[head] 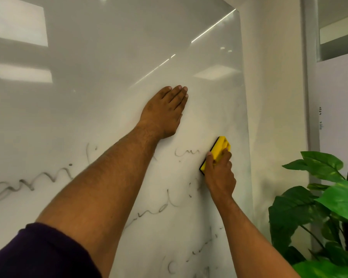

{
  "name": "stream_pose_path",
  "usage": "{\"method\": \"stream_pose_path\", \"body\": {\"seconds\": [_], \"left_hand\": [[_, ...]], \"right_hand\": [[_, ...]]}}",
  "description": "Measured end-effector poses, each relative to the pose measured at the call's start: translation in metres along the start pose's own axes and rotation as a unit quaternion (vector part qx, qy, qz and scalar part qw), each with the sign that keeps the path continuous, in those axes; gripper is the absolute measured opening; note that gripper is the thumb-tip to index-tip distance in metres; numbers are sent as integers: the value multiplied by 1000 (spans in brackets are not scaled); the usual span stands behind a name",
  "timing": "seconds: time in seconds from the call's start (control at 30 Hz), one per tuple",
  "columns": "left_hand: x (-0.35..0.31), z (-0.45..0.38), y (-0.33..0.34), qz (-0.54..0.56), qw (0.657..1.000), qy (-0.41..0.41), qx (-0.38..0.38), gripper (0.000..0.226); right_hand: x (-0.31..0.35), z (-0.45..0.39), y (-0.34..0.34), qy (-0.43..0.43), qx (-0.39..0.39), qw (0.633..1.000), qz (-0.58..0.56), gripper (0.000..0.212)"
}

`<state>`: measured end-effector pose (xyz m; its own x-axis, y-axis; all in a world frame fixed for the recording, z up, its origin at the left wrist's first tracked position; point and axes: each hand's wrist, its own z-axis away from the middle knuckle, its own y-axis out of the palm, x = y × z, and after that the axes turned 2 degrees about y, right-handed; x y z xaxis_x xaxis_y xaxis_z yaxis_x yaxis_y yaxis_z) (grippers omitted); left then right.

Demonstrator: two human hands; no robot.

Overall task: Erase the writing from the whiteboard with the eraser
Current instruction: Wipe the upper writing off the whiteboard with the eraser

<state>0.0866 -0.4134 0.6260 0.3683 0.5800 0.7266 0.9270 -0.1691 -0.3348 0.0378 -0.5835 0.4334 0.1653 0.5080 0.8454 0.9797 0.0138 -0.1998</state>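
A glossy whiteboard (109,57) fills the wall ahead. Faint grey handwriting (30,183) runs across its lower half, with more strokes (186,152) just left of the eraser and further scribbles (159,210) below. My right hand (219,173) grips a yellow eraser (219,149) with a black pad, pressed flat against the board near its right edge. My left hand (163,113) lies flat on the board above and to the left, fingers together and pointing up, holding nothing. The board around the eraser looks smudged.
The board's right edge (246,117) meets a white wall column. A green leafy plant (325,207) stands at the lower right, close to my right forearm. A frosted glass partition with a metal frame (307,77) is further right.
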Motion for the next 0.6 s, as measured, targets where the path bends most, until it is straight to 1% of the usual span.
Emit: {"method": "stream_pose_path", "body": {"seconds": [0.03, 0.1, 0.13, 0.17, 0.23, 0.27, 0.3, 0.37, 0.4, 0.43, 0.5, 0.53, 0.6], "left_hand": [[0, 1, -1, 0, 1000, 4, 6, 61], [1, 1, -4, -3, 1000, 13, 12, 61], [2, 1, -5, -5, 1000, 16, 14, 60], [4, 2, -6, -5, 1000, 20, 14, 60], [10, 6, -8, -8, 999, 35, 12, 60], [13, 8, -9, -13, 999, 46, 10, 61], [17, 11, -8, -17, 998, 56, 7, 61], [23, 17, -7, -22, 997, 70, 0, 61], [25, 19, -7, -25, 997, 72, -4, 61], [26, 22, -7, -24, 997, 73, -4, 61], [26, 28, -8, -17, 997, 72, 1, 61], [27, 31, -8, -13, 997, 72, 1, 61], [31, 34, -9, -1, 997, 75, -1, 60]], "right_hand": [[4, 5, -1, -24, 10, 1000, 6, 67], [2, 21, -2, -128, 19, 992, 8, 70], [-1, 26, -3, -160, 13, 987, 17, 70], [-3, 25, -3, -153, 1, 988, 35, 69], [2, 21, -3, -68, 0, 997, 34, 67], [5, 23, -3, -64, 7, 998, 26, 68], [8, 28, -4, -104, 16, 994, 18, 70], [4, 45, -6, -231, 40, 972, 0, 72], [1, 46, -7, -259, 33, 965, 4, 71], [-1, 40, -7, -238, 17, 971, 15, 70], [6, 35, -7, -124, 11, 992, 11, 69], [10, 37, -6, -121, 18, 992, 9, 70], [14, 53, -5, -233, 41, 972, -3, 70]]}}
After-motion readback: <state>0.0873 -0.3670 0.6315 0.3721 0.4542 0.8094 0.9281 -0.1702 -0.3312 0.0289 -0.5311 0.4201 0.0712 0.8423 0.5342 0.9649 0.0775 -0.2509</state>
